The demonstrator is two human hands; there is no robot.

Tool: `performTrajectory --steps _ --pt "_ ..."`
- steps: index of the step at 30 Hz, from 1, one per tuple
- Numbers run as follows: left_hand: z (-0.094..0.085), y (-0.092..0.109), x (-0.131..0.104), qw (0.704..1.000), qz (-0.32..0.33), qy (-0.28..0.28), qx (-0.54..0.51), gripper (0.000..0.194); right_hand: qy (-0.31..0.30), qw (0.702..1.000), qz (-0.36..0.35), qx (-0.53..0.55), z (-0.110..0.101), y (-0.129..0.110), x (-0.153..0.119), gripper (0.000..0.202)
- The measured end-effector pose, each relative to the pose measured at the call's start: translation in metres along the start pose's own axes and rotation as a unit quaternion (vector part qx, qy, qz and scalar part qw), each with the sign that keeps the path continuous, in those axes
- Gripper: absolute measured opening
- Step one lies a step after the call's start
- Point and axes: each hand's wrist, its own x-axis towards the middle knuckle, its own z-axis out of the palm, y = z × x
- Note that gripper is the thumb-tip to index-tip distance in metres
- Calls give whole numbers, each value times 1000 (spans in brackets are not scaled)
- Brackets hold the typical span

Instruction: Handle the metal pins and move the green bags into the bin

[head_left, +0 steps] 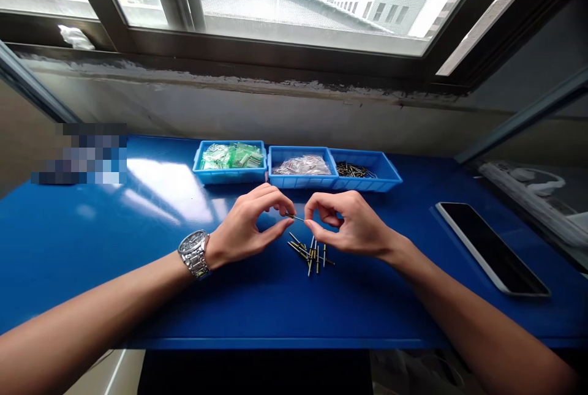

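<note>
Between my two hands is a thin metal pin (298, 218) with a darker, gold-toned end. My left hand (250, 223) pinches the darker end between thumb and forefinger; a silver watch is on that wrist. My right hand (351, 223) pinches the silver end, its other fingers curled. The pin is held roughly level, a little above the blue table (257, 315). Just below it lies a loose pile of similar pins (312, 254), with black and gold bodies and silver shafts, pointing in different directions. My fingertips cover both ends of the held pin.
Behind my hands, a blue bin (229, 179) holds green-tinted bags. Beside it, a divided blue bin (298, 184) contains clear bags on the left and dark pins (353, 170) on the right. A black-screened device (493, 248) lies at right. A window runs along the back.
</note>
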Motion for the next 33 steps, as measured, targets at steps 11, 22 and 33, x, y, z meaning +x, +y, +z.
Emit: performTrajectory --steps 11,22,33 --pt "1 3 1 1000 -13 1 4 2 110 990 -62 -62 10 -6 0 4" --pt "0 4 -1 1000 -13 4 -7 4 144 984 -71 -76 16 -15 -2 5" --pt "-1 5 0 999 3 40 18 6 82 997 7 -10 24 -6 1 7"
